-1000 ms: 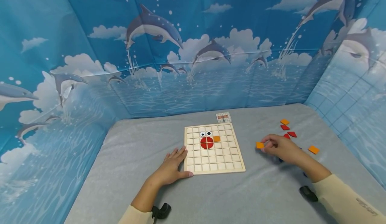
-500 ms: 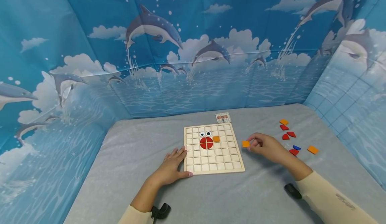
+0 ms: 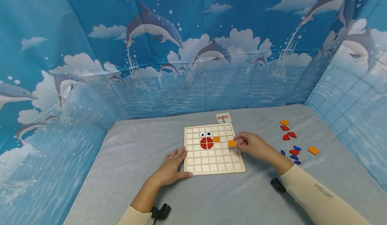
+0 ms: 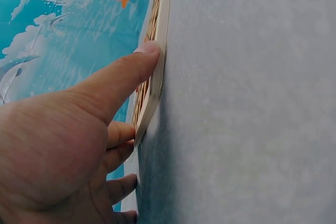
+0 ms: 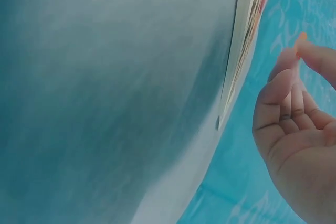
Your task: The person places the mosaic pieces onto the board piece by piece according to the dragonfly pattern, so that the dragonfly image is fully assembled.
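Observation:
My right hand [image 3: 251,145] pinches an orange square tile [image 3: 231,143] between thumb and fingertips, over the right side of the wooden grid board [image 3: 211,167]. In the right wrist view the tile [image 5: 301,44] shows edge-on, raised above the board's level. My left hand [image 3: 170,168] lies at the board's lower left corner, its fingers spread along the left side and its thumb on the front rim. On the board, two round eye pieces [image 3: 205,134] sit above a red disc [image 3: 207,143] made of quarter pieces. Another orange square [image 3: 216,139] lies in a cell to the right.
A small pattern card [image 3: 223,117] lies behind the board. To the right on the grey cloth are loose red pieces [image 3: 291,135], several blue pieces [image 3: 294,157] and two orange squares [image 3: 313,150]. A dolphin-print curtain [image 3: 193,83] rises behind and beside the table.
The right hand has carried the orange tile leftward from the loose pieces to over the board's right edge, uncovering blue pieces. The left hand has stayed in place.

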Available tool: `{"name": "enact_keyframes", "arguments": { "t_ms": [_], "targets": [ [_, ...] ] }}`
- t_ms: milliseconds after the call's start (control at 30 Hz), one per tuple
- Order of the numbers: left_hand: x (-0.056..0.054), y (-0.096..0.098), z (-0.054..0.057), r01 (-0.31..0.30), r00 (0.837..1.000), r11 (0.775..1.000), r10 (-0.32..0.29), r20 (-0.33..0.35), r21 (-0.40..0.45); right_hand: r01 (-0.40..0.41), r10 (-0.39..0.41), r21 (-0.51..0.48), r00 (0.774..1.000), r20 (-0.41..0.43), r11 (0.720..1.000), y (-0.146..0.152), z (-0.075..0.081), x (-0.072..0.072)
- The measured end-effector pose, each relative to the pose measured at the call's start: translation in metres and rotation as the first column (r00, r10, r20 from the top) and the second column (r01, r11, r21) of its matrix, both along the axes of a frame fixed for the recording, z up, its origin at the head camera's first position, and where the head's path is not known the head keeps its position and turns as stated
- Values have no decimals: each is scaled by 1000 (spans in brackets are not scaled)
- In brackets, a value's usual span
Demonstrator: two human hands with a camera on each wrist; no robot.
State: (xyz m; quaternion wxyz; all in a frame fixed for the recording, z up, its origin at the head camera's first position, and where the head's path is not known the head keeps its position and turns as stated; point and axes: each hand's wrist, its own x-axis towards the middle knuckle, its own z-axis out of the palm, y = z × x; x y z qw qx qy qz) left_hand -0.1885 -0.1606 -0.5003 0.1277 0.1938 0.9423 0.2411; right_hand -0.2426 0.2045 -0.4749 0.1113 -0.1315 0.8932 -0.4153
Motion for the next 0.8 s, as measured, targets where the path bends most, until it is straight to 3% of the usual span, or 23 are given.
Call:
{"name": "enact_keyframes", "arguments": {
  "t_ms": [333,567,800],
  "targets": [
    [0,1,1,-3,1000,1000,3,1,2,-60,61,30,998,-10,998,-22,-1,-8],
    [1,1,3,0,1000,1000,0,5,-4,-72,70,48,997,29,996,-36,-5,-14],
    [0,1,2,-4,1000,1000,4,-2,-2,-84,83,50,996,16,995,-43,-10,-19]
  ]
}}
